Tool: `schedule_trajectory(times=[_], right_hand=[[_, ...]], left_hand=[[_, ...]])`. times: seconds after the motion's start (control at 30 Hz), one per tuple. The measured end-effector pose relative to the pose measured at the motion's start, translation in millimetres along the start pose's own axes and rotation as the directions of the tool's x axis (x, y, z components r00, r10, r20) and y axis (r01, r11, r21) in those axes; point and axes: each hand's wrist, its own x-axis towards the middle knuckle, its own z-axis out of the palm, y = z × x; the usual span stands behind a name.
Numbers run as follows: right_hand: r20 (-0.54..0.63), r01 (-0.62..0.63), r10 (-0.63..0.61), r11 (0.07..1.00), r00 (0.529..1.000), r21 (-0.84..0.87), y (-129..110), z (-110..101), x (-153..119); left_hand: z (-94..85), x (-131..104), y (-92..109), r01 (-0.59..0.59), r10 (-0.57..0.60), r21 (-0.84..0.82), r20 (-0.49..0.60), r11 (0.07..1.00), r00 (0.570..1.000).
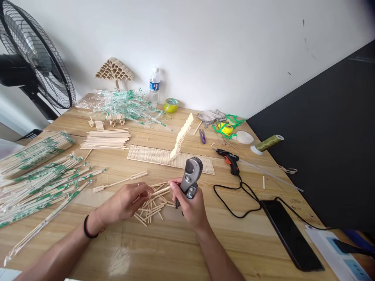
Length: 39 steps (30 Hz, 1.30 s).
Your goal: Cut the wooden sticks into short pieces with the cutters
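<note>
While the right hand [189, 203] grips the grey cutter [190, 177], the left hand [125, 201] pinches a short stick [159, 191] up to it.
Cutter stands upright, head pointing far; the stick lies left-to-right, tip at the right fingers. Cut pieces [149, 210] already pile between the hands; long sticks [106, 139] wait far-left, so by the look of it plenty remains.
</note>
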Motion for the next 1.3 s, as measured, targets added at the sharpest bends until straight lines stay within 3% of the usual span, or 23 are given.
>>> schedule_trajectory(times=[0.2,0.37,0.47,0.6,0.7,0.97,1.07,1.3], right_hand=[[-0.023,0.032,-0.031,0.999,0.999,0.026,8,0,2],[-0.066,0.043,-0.04,0.998,0.997,0.043,14,0,3],[-0.099,0.045,-0.04,0.998,0.994,0.051,15,-1,4],[-0.145,0.044,-0.036,0.998,0.989,0.052,18,-2,6],[-0.173,0.026,-0.014,0.997,0.985,0.069,18,-2,7],[-0.164,0.034,-0.011,0.989,0.986,0.141,17,0,5],[-0.152,0.036,-0.015,0.989,0.988,0.14,17,0,6],[-0.114,0.06,-0.049,0.994,0.992,0.095,21,-2,5]], left_hand=[[-4.7,1,-2,0.003,-0.003,0.0,-0.153,1.0,0.988],[-10.6,3,-4,0.012,-0.015,-0.022,-0.146,1.0,0.989],[-14.9,2,-19,0.03,-0.022,0.044,-0.18,0.999,0.983],[-18.1,-3,-46,0.196,-0.115,0.267,-0.289,0.943,0.95],[-18.3,-5,-54,0.241,-0.145,0.316,-0.298,0.918,0.944],[-13.3,1,-27,0.172,-0.128,0.192,-0.219,0.966,0.967],[-10.2,2,-18,0.09,-0.059,0.158,-0.192,0.983,0.98],[-5.5,3,-11,0.041,-0.019,0.082,-0.246,0.996,0.969]])
